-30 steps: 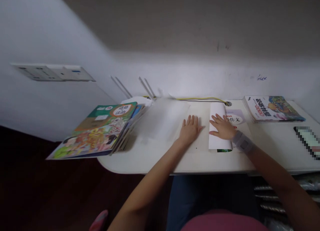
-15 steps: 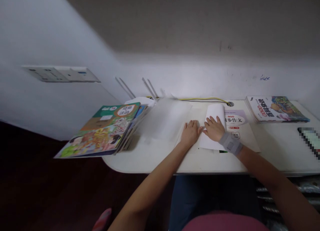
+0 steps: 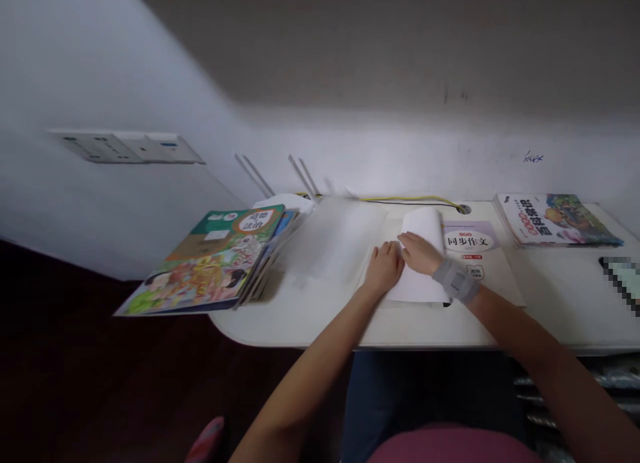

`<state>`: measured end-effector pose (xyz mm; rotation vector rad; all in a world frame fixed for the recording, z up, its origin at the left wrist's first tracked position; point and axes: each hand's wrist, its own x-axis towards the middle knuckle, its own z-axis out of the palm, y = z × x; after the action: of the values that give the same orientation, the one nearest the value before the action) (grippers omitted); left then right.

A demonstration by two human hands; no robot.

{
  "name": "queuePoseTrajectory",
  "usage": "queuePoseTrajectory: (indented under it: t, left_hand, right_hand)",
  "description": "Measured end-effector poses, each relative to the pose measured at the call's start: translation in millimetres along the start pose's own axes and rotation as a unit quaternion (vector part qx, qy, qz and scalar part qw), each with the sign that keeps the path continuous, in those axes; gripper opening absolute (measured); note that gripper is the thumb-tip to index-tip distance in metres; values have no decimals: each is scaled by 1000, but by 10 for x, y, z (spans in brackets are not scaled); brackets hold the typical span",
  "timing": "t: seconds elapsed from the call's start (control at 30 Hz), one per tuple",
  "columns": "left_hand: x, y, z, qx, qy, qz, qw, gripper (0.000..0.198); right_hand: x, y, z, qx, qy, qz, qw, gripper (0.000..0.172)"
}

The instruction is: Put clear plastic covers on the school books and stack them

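Books (image 3: 205, 269), a pile w/ a green picture cover on top, are lying at L end of the white desk (image 3: 300, 323), front corner jutting past the desk's rounded L edge. Thin see-thru sheet (image 3: 335, 239), blurry, is lying just R of them, nearer far edge. Yellow cable (image 3: 410, 198) is running along that far edge. L hand (image 3: 384, 269) is resting mid-desk by the L edge of the white paper (image 3: 413, 288), fingers bent & close together; can't tell if they're grasping anything. R hand (image 3: 420, 253), gray band (image 3: 456, 281) on wrist, is lying over the paper, fingers bent twd L hand, touching it or nearly so; can't tell if they're pinching the paper's edge.

Changed vs. a moment ago: R hand was spread flat farther R; now it's sitting beside L hand, & the paper is reaching farther L, baring more of the book (image 3: 493, 276). Prob. means the paper is being drawn or smoothed leftward. Book's lying face up, R of mid-desk, L part under paper. Other pile (image 3: 555, 219) is sitting twd far R corner; phone (image 3: 625, 279), screen blurred out, is lying nearer front, at R edge of view.
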<state>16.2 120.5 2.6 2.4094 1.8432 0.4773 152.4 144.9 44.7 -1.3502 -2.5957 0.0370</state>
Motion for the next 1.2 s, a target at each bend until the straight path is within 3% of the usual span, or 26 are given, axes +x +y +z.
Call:
queuePoseTrajectory:
  t: [0.13,0.23,0.3,0.5,1.2]
  left_hand:
    - [-9,11,15,2,-2,-1,1000,43]
    - [-8,10,26,1,-1,-5,1000,43]
    - [-6,12,35,0,0,-9,1000,45]
    - [8,33,79,-6,2,-24,1000,51]
    - [20,37,131,-2,1,-23,1000,50]
  right_hand:
    - [237,335,-170,6,37,79,996,50]
    - [386,585,-193,15,16,165,986,62]
    - [427,672,-161,15,2,182,983,61]
    - [388,640,-56,-3,25,187,982,44]
    - [380,591,10,-8,14,145,989,41]
